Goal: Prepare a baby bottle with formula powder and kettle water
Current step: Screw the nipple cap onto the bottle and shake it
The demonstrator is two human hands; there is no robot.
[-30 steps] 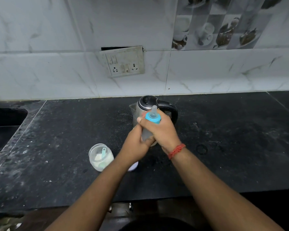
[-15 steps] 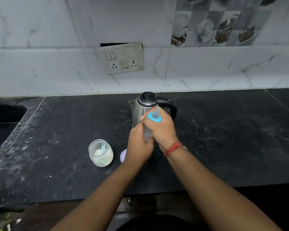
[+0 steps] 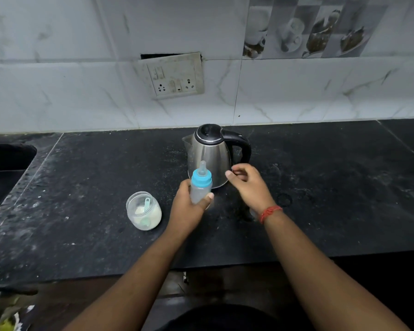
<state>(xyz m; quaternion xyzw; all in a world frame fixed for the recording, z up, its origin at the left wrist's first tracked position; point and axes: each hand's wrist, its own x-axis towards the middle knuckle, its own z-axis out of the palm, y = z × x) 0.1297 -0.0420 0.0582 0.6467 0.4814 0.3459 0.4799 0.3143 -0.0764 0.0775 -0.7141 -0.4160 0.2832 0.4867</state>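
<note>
Left hand (image 3: 188,206) grips the capped bottle (image 3: 200,187) upright, just before the kettle (image 3: 209,154); right hand (image 3: 247,185) hovers beside it, loosely open and empty. Light, smooth plastic: likely best gripped mid-body, below the cap.

Dim, cool and even light, with wide-angle bending at the edges.

The kettle (image 3: 209,155) shows soft reflections on its steel body; around it the black counter (image 3: 320,187) has only a weak shine. Far from the kettle, wall tiles look curved and slightly soft.
</note>
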